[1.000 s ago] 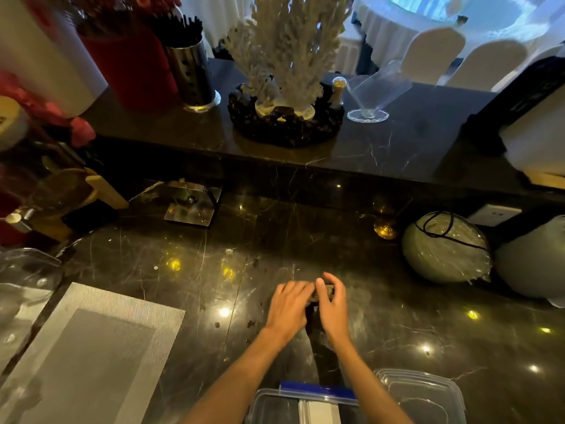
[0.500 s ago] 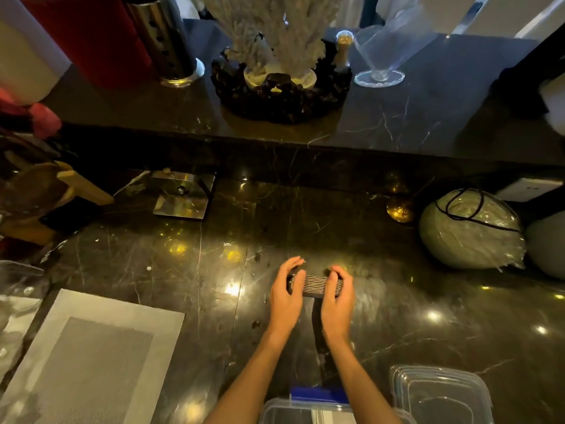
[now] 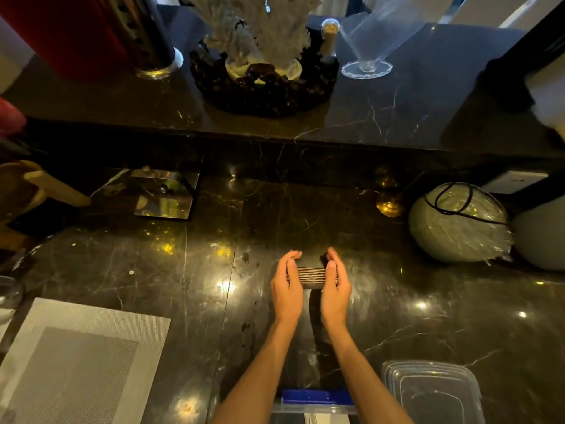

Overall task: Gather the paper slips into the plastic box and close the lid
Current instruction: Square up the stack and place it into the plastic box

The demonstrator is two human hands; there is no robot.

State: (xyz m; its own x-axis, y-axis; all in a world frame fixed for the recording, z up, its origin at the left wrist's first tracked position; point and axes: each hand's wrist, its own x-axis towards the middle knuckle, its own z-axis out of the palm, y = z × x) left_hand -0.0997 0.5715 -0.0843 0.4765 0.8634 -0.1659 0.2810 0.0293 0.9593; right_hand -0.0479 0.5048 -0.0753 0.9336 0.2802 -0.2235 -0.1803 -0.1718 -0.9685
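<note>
The left hand (image 3: 286,286) and right hand (image 3: 335,286) pressed a stack of paper slips (image 3: 312,276) between flat palms, at 12 o'clock from the plastic box (image 3: 312,408). The lid (image 3: 434,390) lay at 3 o'clock of the box on the counter (image 3: 183,270).

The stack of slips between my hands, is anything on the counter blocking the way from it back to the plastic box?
Nothing visible. The stack of slips is pressed between the left hand and right hand; only bare counter lies before the plastic box.
</note>
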